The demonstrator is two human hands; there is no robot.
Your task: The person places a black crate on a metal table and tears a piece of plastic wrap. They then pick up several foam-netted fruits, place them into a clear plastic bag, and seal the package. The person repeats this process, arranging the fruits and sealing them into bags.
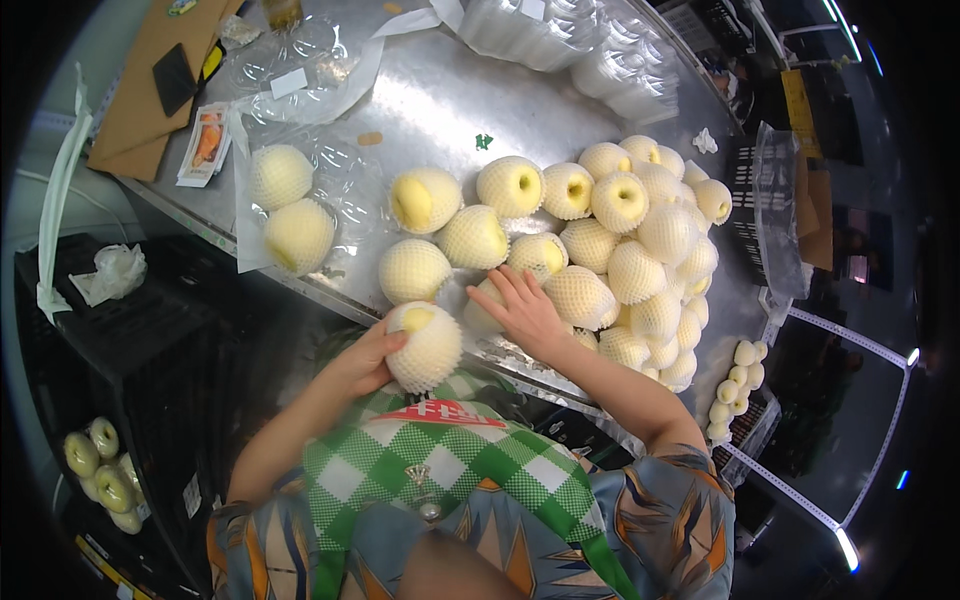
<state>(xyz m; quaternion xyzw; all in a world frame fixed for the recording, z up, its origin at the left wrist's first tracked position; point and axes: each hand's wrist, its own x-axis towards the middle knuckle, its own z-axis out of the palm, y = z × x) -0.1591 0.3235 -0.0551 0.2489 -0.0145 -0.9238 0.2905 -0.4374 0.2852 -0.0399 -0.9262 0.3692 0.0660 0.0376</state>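
Observation:
My left hand (373, 354) grips a pale yellow, apple-like fruit (425, 351) in a white foam net, held in front of the table's near edge. My right hand (525, 311) lies spread, palm down, over another netted fruit (481, 307) partly covered by it. Several loose netted fruits, among them one at the front (414, 270), lie between the pile and a clear plastic tray (360, 161). In that tray sit two netted fruits, an upper one (281, 177) and a lower one (299, 236). A large pile of netted fruits (656, 247) spreads to the right of my right hand.
Stacks of clear plastic containers (529, 34) stand at the metal table's (442, 97) far side. Printed cards (204, 145) and cardboard (139, 112) lie at the left. A black crate (746, 210) stands beyond the pile. Dark crates (112, 337) stand at lower left.

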